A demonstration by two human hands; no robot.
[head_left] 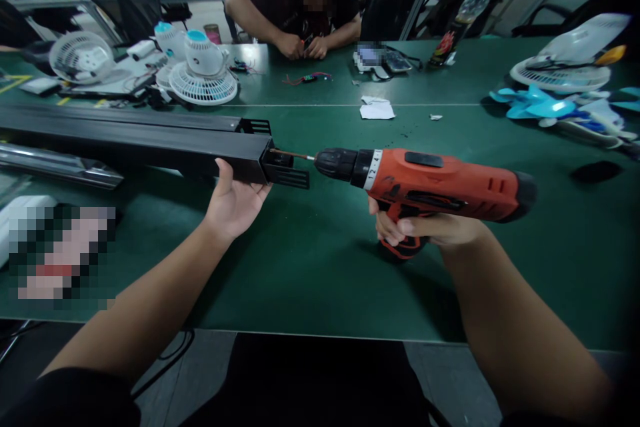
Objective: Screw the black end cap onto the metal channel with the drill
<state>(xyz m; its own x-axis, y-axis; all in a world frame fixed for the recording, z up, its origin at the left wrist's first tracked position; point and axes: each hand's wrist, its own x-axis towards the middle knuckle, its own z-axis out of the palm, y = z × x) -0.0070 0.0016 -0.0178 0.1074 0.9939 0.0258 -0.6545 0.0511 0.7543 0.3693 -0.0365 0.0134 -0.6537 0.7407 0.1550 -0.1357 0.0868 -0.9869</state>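
Observation:
My right hand (400, 225) is wrapped round the handle of an orange and black cordless drill (450, 180), which points left. The drill's long thin bit (295, 155) reaches into the open end of a long black rectangular metal profile (210, 152). Slotted tabs (287, 177) stick out from that end, and a dark part sits inside it. Under the end, my left hand (237, 203) supports the profile, thumb on the near side and fingers beneath it. A second black profile (190, 120) lies right behind the first.
White fan parts (203, 83) stand at the back left; blue fan blades (535, 103) lie at the right. Across the green table (325, 267) a person (295, 7) leans over. A bottle (460, 23), a paper scrap (377, 109) and a shiny metal strip (60, 163) are also there.

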